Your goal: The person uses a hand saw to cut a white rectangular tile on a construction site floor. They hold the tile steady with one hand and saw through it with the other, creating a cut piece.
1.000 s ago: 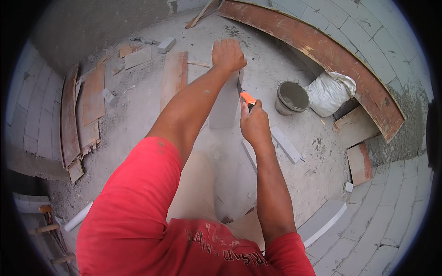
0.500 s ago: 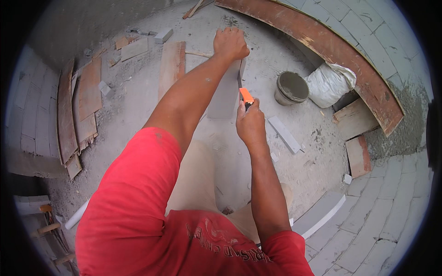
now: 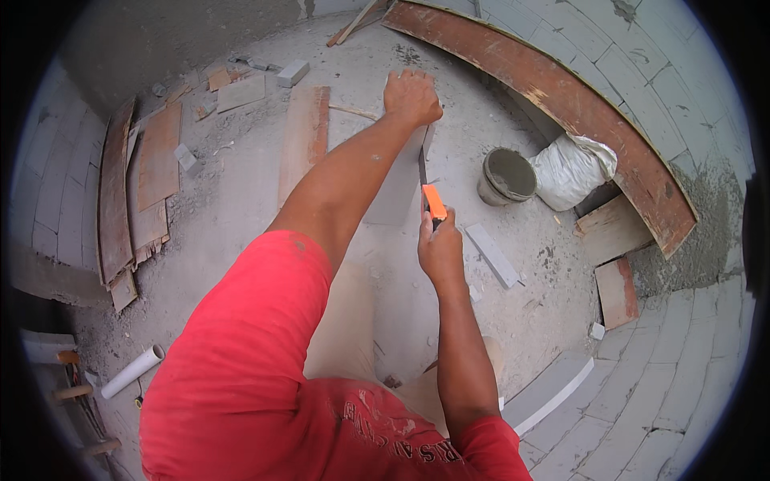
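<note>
A grey lightweight block [image 3: 391, 195] stands on the floor in front of me, between my legs and the far debris. My left hand [image 3: 412, 99] is closed over its far top end, at the end of my stretched arm. My right hand [image 3: 441, 250] is wrapped round the handle of a hand saw [image 3: 433, 202], orange and black. The dark, narrow blade runs away from me along the block's right side, towards my left hand. A thinner strip of block shows to the right of the blade; how deep the blade sits is hidden.
Right of the block stand a mortar bucket [image 3: 508, 175] and a white sack [image 3: 573, 170]. A cut block strip [image 3: 492, 254] lies nearer. A long curved board [image 3: 561, 104] leans along the right wall. Planks [image 3: 159, 164] lie left; a white pipe [image 3: 133, 371] is at lower left.
The saw and my right hand have come slightly towards me along the block. My left hand keeps its place on the far end. The whole view has shifted a little.
</note>
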Demonstrator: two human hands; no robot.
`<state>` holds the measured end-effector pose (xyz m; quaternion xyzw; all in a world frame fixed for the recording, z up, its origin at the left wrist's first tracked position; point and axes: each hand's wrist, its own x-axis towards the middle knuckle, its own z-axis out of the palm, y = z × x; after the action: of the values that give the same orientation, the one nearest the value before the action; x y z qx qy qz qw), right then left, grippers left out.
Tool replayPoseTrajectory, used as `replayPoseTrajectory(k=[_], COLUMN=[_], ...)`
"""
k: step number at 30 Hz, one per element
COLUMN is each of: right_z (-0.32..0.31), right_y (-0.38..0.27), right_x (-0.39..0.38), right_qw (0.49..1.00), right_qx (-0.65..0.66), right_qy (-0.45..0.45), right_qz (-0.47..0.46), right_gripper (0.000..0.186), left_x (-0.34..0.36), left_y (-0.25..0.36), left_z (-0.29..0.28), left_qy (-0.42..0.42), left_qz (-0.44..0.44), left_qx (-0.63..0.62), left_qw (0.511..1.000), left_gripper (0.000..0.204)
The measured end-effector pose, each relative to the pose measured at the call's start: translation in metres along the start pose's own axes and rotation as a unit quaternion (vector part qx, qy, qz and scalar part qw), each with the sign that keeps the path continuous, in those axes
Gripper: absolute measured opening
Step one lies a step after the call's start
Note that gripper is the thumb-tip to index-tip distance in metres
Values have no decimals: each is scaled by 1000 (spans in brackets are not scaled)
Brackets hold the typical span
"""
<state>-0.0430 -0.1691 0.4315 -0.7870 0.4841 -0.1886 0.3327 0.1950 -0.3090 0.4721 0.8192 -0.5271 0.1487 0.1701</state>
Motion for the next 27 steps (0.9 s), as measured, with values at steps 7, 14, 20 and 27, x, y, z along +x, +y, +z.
replayPoseTrajectory(k=[7,14,20,27], right_z=[13,5,0,4], right_y=[65,5,72,20], right_x=[-165,7,-183,9], right_qw=[989,999,991,996], right_qx=[62,14,90,17], right_qy=[93,28,63,81], right_qz=[-96,-29,-81,-12], right_gripper=[41,29,41,38], left_x=[12,10,2,3], left_y=[-1,6,7,36], left_z=[-7,-11,-2,-5], left_qy=[-29,18,31,44], left_qz=[-7,0,5,-4], left_qx=[-7,-7,14,9], left_qw=[1000,1000,999,999], left_gripper=[42,43,41,42])
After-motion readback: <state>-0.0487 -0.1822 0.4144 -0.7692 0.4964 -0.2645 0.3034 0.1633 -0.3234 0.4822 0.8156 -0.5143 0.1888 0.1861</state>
